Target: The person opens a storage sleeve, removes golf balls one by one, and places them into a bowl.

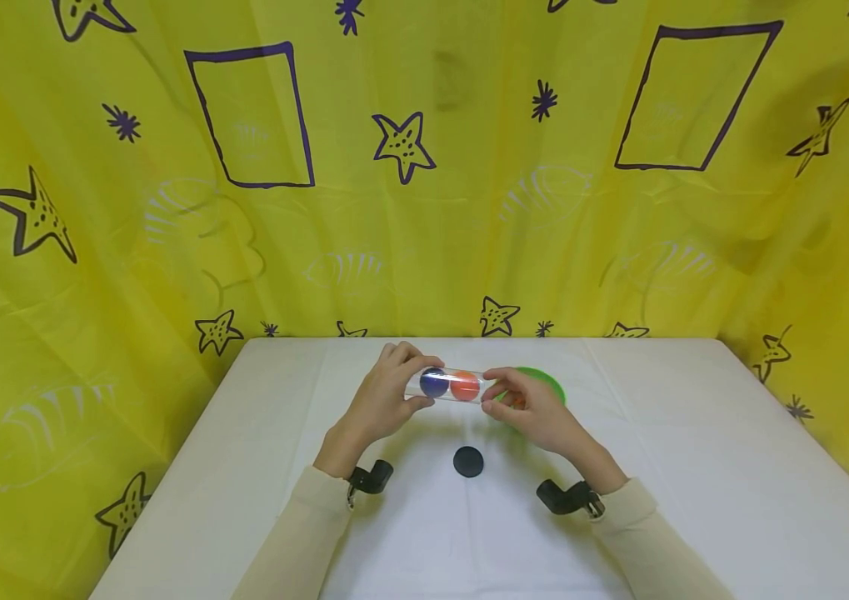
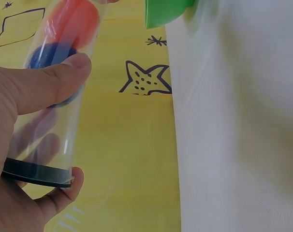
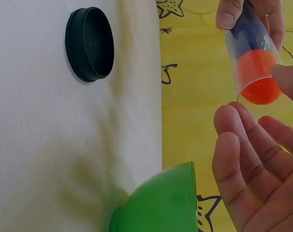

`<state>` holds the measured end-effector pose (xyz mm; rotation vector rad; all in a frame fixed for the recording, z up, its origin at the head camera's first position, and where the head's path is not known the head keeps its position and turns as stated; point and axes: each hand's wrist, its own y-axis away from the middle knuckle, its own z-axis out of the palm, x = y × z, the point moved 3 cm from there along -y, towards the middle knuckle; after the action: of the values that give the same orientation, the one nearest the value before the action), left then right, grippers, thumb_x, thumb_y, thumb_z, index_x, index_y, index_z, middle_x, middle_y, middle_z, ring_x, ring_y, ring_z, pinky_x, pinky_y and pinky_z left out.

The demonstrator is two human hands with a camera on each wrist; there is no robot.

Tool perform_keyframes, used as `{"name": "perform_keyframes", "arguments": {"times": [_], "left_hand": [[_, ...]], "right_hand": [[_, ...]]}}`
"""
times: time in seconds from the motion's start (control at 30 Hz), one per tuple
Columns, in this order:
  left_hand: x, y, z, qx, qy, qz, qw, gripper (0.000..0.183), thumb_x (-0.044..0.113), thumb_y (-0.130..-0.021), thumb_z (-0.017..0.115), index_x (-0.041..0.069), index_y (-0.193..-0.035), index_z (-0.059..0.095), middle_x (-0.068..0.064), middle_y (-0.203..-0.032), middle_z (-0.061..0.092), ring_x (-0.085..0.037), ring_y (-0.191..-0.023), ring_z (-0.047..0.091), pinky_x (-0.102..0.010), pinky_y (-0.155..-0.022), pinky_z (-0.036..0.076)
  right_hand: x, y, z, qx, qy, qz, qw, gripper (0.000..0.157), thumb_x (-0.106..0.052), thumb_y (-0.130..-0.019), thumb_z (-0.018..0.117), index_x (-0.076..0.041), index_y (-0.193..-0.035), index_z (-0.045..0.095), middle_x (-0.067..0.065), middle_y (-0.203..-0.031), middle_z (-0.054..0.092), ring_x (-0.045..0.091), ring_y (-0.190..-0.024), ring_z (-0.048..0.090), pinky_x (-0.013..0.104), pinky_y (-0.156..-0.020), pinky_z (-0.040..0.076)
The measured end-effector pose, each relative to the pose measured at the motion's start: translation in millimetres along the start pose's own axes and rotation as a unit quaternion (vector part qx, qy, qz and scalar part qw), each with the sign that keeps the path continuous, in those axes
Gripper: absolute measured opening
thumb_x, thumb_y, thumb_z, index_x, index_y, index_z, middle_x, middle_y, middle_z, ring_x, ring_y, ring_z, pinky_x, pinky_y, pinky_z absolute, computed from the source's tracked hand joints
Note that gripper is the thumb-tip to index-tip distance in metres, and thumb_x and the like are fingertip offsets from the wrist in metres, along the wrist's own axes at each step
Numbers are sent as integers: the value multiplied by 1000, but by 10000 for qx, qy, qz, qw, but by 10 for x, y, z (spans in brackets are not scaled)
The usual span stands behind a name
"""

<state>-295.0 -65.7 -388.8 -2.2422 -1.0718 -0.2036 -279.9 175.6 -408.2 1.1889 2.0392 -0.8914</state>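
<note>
Head: left hand [image 1: 385,393] curls round tube [image 1: 450,385]; right hand [image 1: 535,410] pinches end.

Between the hands: clear tube [image 1: 442,384] spans the gap from left grip [image 1: 384,397] to right grip [image 1: 531,410], raised, with room underneath.
Tube's right end: crowded by right-hand fingertips.
Right grip's far side: green bowl [image 1: 553,386] stands in the way.
Near side: low black lid [image 1: 468,462] between the wrists, room around it.
Flanks: bare surface [image 1: 244,467] left and right.
Back: yellow curtain [image 1: 454,242] walls the far edge.
</note>
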Motion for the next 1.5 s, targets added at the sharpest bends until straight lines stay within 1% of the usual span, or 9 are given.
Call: {"name": "perform_keyframes", "arguments": {"times": [0.1,0.23,0.5,0.67,0.9,1.13,1.4,1.5], "left_hand": [[-7,-3,0,5,31,4,10000,50,9,-79,88,20,-125,69,-7,-117,61,-24,-111,49,-40,-91,51],[-10,-2,-3,-3,58,1,10000,51,10,-80,88,20,-126,69,-7,-118,61,-25,-112,50,-41,-92,52],[-16,-2,-6,13,56,5,10000,51,10,-80,88,20,-126,68,-5,-118,60,-25,-112,50,-41,-92,52],[-24,-1,-1,10,63,-23,10000,51,10,-80,87,20,-126,68,-5,-118,60,-25,-112,50,-42,-92,52],[-27,-2,0,-1,64,-41,10000,50,11,-80,87,20,-126,68,-7,-118,61,-25,-111,50,-42,-92,52],[-26,-1,-3,0,82,-86,9999,49,11,-81,87,20,-125,68,-6,-118,60,-25,-112,49,-41,-91,52],[-31,2,3,-1,154,-126,9998,49,11,-81,87,20,-126,68,-9,-119,61,-25,-112,49,-41,-90,52],[-31,1,4,5,153,-132,9998,49,12,-81,87,20,-126,68,-8,-119,61,-24,-111,49,-41,-89,52]], "right_hand": [[-1,-1,2,10,-29,5,10000,43,-16,-94,74,-3,-133,60,10,-106,74,22,-85,67,25,-74,55],[14,-4,-8,59,-1,56,10000,44,-17,-93,75,-4,-133,61,12,-108,73,20,-85,66,24,-73,55],[80,-8,-28,124,54,152,9998,45,-22,-93,77,-6,-132,62,12,-112,71,23,-87,65,25,-74,56],[112,-1,-37,95,64,252,9996,46,-25,-93,76,-8,-133,63,11,-114,69,21,-88,65,26,-76,55],[119,-2,-45,105,125,309,9994,45,-23,-93,77,-8,-133,63,9,-107,69,20,-86,62,26,-75,54],[119,-2,-47,107,81,285,9995,44,-24,-92,77,-8,-131,64,7,-104,68,20,-85,61,26,-74,53],[125,-5,-44,222,70,169,9996,39,-21,-91,78,-9,-125,65,7,-98,69,19,-82,61,26,-73,52],[123,-6,-45,309,37,79,9995,38,-19,-90,79,-8,-123,66,8,-98,70,19,-81,63,25,-73,53]]}}
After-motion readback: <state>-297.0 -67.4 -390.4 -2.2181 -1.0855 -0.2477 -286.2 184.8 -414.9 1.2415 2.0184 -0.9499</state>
